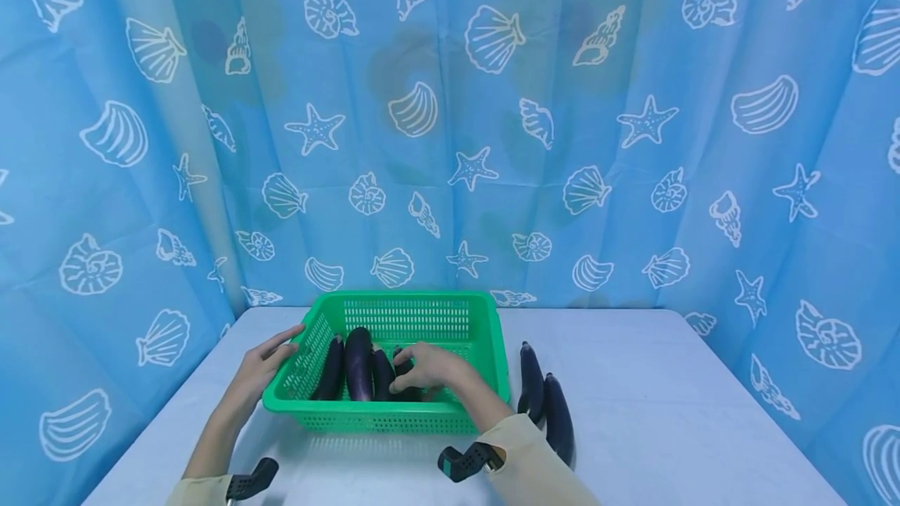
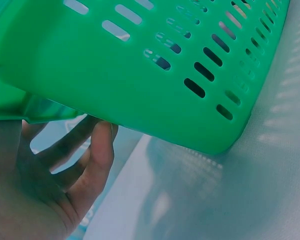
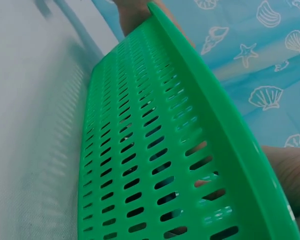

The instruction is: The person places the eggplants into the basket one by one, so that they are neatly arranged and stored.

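Observation:
My left hand [image 1: 256, 373] rests its fingertips on the left rim of a green plastic basket [image 1: 415, 301]. In the left wrist view, the thumb and fingers of that left hand [image 2: 55, 185] meet the basket edge from outside. Inside the basket, my right hand [image 1: 432, 369] grips a dark purple eggplant [image 1: 411, 394] with curled fingers, covering part of it. More eggplants [image 1: 359, 365] lie side by side to its left, stems mostly toward the back. The right wrist view shows the slotted basket wall [image 3: 135, 135], which hides most of the right hand.
Two eggplants [image 1: 558, 420] lie on the white tabletop [image 1: 654, 404] to the right of the basket, close to my right forearm. A blue curtain [image 1: 450, 115] with white shells and starfish hangs behind the table and along both sides.

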A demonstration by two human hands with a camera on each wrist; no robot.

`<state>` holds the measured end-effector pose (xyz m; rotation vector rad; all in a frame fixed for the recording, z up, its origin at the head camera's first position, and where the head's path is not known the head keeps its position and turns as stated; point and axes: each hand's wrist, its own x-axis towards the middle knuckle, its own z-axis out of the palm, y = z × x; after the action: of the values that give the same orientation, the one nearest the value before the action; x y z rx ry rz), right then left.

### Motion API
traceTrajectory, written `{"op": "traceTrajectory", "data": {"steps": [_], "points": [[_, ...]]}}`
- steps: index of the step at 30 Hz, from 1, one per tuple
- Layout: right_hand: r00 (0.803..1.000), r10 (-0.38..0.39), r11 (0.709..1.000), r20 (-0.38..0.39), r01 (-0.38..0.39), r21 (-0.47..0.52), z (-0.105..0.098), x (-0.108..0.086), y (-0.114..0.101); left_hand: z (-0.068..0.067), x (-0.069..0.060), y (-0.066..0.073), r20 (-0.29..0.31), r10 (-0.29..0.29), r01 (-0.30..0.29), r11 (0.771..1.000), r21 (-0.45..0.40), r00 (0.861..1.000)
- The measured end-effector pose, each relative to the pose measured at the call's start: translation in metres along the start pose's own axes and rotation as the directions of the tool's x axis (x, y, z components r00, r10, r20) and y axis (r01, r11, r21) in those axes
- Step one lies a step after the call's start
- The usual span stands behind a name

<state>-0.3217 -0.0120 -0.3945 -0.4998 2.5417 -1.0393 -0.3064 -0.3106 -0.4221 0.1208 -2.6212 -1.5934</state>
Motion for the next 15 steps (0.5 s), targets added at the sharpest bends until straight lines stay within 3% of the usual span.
{"op": "traceTrajectory", "data": {"steps": [15], "points": [[1.0,-0.013,0.999,0.024,0.014,-0.049,-0.0054,-0.0052,0.003,0.0002,0.0014,-0.0011,-0.005,-0.008,0.008,1.0,0.015,1.0]]}}
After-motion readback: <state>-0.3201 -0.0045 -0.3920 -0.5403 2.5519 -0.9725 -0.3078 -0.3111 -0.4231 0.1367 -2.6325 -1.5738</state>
